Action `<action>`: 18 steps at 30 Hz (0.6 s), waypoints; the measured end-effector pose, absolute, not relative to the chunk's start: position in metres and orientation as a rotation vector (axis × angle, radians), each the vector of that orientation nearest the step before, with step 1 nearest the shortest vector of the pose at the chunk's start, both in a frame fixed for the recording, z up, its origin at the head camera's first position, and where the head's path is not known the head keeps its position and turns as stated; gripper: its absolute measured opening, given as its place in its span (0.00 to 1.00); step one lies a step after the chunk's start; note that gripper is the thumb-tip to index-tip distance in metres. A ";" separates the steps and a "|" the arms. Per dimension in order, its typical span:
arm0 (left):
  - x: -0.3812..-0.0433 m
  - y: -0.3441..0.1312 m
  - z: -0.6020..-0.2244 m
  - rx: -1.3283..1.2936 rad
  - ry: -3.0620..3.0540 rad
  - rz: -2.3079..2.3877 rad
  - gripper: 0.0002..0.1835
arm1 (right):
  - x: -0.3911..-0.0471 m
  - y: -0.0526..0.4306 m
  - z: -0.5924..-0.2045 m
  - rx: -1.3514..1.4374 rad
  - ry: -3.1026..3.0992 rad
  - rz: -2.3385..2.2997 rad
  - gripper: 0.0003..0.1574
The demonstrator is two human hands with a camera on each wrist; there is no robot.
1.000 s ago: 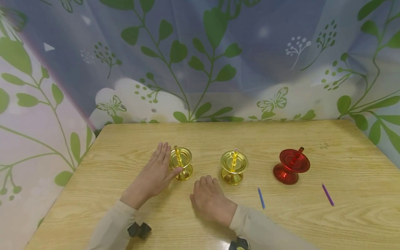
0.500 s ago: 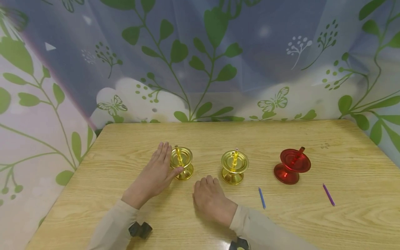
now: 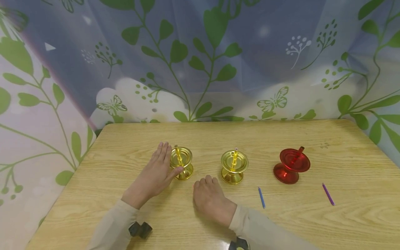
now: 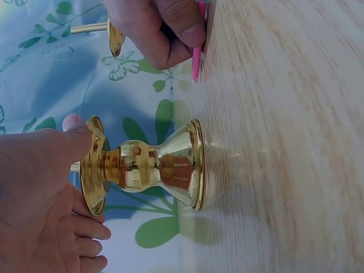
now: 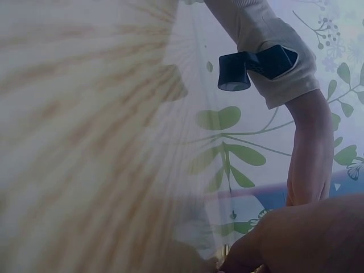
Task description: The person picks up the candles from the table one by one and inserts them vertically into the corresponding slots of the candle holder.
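Observation:
In the head view, my left hand [image 3: 154, 173] lies along the left side of a gold candle holder [image 3: 186, 172], fingers extended and thumb in front. The left wrist view shows the thumb [image 4: 77, 128] on the rim of its dish and the fingers beyond it, so the hand holds the dish between them. The holder stands upright on its base. My right hand [image 3: 210, 198] rests low over the table to the right, fingers curled. It pinches a thin pink candle [image 4: 196, 63], tip down near the tabletop. From above the hand hides most of that candle.
A second gold candle holder [image 3: 232, 177] stands at the middle of the wooden table [image 3: 281, 225], and a red one [image 3: 285, 174] farther right. A blue candle [image 3: 261, 198] and a purple candle [image 3: 328, 194] lie in front. A leaf-patterned cloth [image 3: 200, 69] hangs behind.
My right thumb has drawn in from the left and now hides behind the hand; a small bit of pink shows there. My left hand and the candle holders stay put.

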State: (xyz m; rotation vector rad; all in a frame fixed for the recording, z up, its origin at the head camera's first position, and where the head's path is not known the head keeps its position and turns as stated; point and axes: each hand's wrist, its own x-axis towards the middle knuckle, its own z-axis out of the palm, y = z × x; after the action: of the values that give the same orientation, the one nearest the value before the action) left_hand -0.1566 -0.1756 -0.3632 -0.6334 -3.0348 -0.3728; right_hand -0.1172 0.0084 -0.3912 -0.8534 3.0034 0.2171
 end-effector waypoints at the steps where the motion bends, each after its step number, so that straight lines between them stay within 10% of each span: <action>1: -0.157 -0.175 -0.363 -0.633 -3.036 -0.371 0.44 | -0.117 0.008 -0.391 -0.854 3.005 0.219 0.12; 18: -0.156 -0.176 -0.363 -0.630 -3.040 -0.400 0.45 | -0.119 0.008 -0.390 -0.842 3.037 0.137 0.12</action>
State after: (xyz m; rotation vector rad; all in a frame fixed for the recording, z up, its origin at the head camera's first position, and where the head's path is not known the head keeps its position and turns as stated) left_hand -0.1564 -0.1759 -0.3631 -0.6299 -3.0401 -0.4001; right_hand -0.1189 0.0078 -0.3899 -0.8422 3.0366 0.1370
